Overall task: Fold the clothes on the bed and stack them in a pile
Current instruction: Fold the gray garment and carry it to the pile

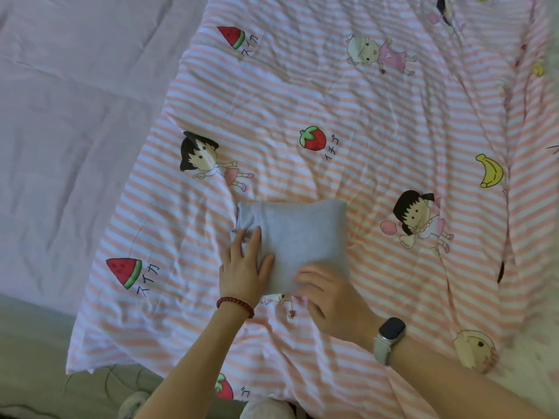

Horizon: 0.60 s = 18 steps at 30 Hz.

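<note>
Garment point(298, 237), folded into a grey square, lies on the quilt point(378, 110) toward its near edge. Left hand point(246, 267) presses flat on its left side; right hand point(325, 293) curls over the near edge, closer for lifting.

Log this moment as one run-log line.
left hand: flat on grey folded garment | right hand: fingers at its near edge | quilt: underneath | pile: not visible
</note>
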Available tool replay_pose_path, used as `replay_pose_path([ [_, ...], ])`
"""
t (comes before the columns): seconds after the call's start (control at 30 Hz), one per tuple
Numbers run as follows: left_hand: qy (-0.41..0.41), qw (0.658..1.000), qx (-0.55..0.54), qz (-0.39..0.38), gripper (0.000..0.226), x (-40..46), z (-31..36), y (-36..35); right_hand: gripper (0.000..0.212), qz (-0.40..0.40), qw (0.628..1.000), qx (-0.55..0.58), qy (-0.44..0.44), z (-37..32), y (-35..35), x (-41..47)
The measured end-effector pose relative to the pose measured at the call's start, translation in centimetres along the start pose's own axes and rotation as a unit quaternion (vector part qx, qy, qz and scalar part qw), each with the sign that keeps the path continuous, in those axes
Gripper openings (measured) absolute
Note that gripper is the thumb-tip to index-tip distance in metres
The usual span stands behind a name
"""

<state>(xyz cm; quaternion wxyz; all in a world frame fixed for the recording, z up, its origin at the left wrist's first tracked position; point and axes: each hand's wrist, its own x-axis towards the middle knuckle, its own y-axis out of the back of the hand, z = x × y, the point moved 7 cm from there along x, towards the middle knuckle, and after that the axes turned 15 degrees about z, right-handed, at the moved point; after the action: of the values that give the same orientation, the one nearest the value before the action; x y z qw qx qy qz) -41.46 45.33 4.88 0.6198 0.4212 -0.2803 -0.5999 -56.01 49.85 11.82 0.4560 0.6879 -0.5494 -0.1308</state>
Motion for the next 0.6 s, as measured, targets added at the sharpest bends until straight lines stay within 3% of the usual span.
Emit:
replay_pose_path([
  [0.07, -0.005, 0.999, 0.031, 0.006, 0.053, 0.0, -0.3, -0.5, 0.027, 0.080, 0.992, -0.086, -0.052, 2.3, 1.9, 0.0],
  [0.13, -0.007, 0.999, 0.037, 0.019, 0.048, 0.4, 0.0, -0.8, 0.034, 0.087, 0.973, -0.167, -0.130, 4.3, 1.8, 0.9],
  [0.33, 0.059, 0.996, 0.000, 0.074, 0.039, 1.4, -2.0, -0.4, 0.051, -0.094, 0.945, -0.183, -0.254, 8.8, -4.5, 2.1],
  [0.5, 0.103, 0.989, -0.100, 0.023, 0.049, 1.9, -3.6, -1.8, 0.053, -0.141, 0.932, -0.207, -0.262, 10.0, -7.1, 0.7],
  [0.6, 0.163, 0.970, -0.178, -0.006, 0.072, 3.0, -4.1, -1.9, 0.052, -0.143, 0.927, -0.215, -0.270, 10.8, -7.4, 0.9],
])
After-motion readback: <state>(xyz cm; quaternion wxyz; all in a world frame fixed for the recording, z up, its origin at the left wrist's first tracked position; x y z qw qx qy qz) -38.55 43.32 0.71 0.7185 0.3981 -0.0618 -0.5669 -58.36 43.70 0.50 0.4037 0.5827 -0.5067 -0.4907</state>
